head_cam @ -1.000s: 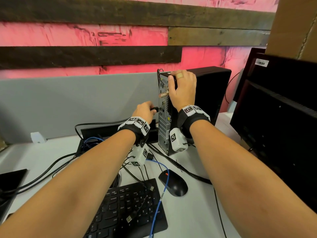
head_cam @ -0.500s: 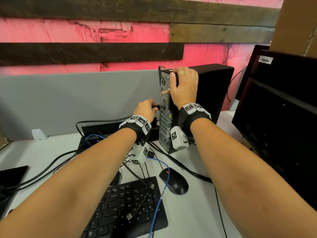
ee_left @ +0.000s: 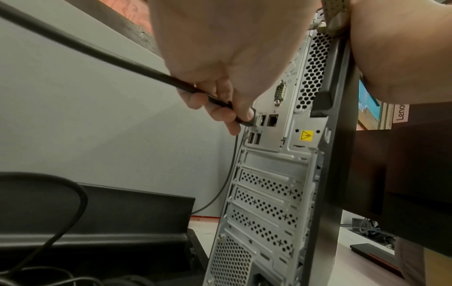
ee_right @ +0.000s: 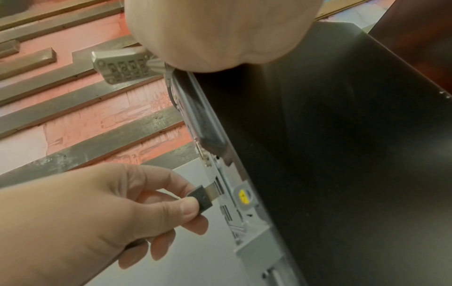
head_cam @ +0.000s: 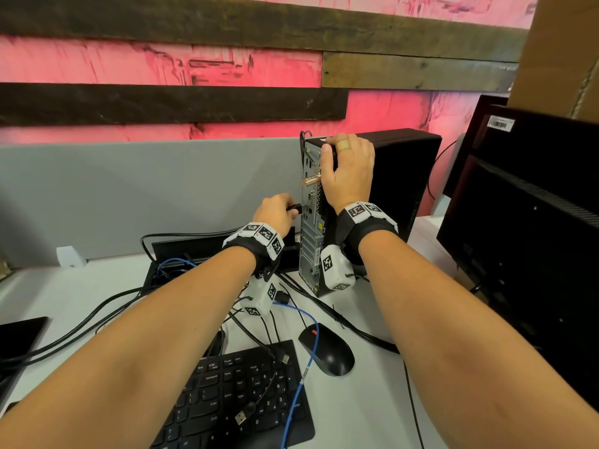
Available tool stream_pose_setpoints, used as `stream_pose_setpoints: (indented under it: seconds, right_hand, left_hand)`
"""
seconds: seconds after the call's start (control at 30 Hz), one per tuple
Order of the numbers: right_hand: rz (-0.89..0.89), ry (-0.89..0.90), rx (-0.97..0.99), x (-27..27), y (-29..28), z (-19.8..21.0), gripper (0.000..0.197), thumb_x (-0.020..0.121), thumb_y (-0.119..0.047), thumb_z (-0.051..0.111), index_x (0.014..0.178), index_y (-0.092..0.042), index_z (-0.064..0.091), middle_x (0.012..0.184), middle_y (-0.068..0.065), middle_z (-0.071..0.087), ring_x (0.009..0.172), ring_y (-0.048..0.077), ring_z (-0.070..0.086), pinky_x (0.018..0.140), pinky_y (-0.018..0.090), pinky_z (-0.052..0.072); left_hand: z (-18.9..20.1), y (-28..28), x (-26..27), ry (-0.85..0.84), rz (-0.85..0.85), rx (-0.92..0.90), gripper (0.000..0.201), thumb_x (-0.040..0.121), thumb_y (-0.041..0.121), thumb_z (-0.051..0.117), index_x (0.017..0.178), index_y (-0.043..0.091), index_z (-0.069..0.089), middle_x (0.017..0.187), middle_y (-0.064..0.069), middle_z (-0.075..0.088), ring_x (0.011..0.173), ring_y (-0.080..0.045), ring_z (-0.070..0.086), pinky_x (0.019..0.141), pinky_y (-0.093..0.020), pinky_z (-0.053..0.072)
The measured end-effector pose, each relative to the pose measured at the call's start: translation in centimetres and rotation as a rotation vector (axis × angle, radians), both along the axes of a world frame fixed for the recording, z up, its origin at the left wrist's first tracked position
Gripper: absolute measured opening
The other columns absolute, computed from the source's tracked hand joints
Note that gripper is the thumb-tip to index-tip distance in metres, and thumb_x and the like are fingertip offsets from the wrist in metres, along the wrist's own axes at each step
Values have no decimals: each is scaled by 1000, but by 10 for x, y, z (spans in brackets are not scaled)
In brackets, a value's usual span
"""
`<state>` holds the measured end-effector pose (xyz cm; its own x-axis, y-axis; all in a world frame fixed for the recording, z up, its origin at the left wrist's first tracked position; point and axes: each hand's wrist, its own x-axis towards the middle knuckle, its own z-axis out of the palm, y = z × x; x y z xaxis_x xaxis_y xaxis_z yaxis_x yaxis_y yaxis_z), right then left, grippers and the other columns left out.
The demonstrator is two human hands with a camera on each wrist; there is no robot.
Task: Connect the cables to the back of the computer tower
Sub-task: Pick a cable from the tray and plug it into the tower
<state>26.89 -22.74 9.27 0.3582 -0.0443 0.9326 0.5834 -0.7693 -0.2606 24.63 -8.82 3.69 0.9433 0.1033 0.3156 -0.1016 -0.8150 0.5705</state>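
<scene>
Pink-painted wall boards [head_cam: 227, 69] and a grey partition [head_cam: 129, 196] stand behind a pale worktop [head_cam: 363, 413], and on it the computer tower [head_cam: 398, 189] stands upright with its metal back panel [ee_left: 266, 193] turned toward the person. At the tower's top rear corner the right hand [head_cam: 348, 171] curls over the edge and grips it, just above a combination lock [ee_right: 122, 66] that sticks out from the panel. Left of the tower, the left hand [head_cam: 275, 215] pinches a black cable plug [ee_right: 203, 199] between thumb and forefinger; the plug's metal tip is at a port in the upper cluster of the back panel, beside the network socket [ee_left: 272, 120], though whether it is fully seated I cannot tell. Its black cable [ee_left: 97, 52] trails away from the tower past the hand. In front of the tower lie a black mouse [head_cam: 327, 350], a black keyboard [head_cam: 236, 396] with a loose USB plug [head_cam: 240, 418] on it, and a blue cable [head_cam: 304, 367]. Right of the tower stands a dark monitor [head_cam: 531, 222]
</scene>
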Motion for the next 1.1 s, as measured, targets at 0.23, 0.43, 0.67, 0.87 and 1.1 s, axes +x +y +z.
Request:
stream_pose_setpoints:
  seconds: [0.23, 0.43, 0.67, 0.87, 1.1]
  right_hand:
    - [14, 15, 0, -1, -1, 0, 26, 91, -27, 49, 92, -8, 66, 88, 6, 65, 85, 27, 55, 84, 33, 37]
    - [57, 62, -16, -4, -5, 2, 31, 92, -30, 43, 95, -9, 65, 91, 6, 64, 87, 27, 55, 85, 34, 38]
    - [62, 155, -67, -11, -9, 6, 30, 94, -30, 43, 99, -10, 64, 96, 5, 64, 92, 26, 54, 89, 34, 38]
    - [54, 228, -109, -14, -12, 11, 30, 95, -30, 44, 106, -10, 63, 103, 5, 63, 100, 26, 53, 94, 34, 36]
    - [42, 238, -94, -13, -13, 11, 31, 95, -30, 42, 103, -9, 63, 102, 7, 63, 99, 27, 52, 94, 35, 36]
  left_hand:
    - [2, 2, 2, 19, -56, -20, 22, 92, 14, 56, 111, 6, 63, 106, -17, 67, 99, -33, 63, 86, -37, 52]
    - [50, 16, 1, -157, 54, -125, 24, 94, 13, 49, 116, 4, 57, 111, -20, 65, 98, -33, 61, 81, -32, 47]
    - [75, -3, -7, -159, -21, -60, 26, 93, 11, 53, 118, 6, 61, 117, -15, 66, 111, -28, 60, 94, -31, 45]
    - [86, -7, -6, -154, 2, -39, 23, 92, 11, 56, 113, 3, 59, 114, -18, 65, 106, -31, 61, 92, -36, 48]
    - [87, -10, -2, -135, -10, -30, 23, 93, 10, 56, 113, 1, 58, 113, -21, 64, 103, -33, 61, 91, -41, 50]
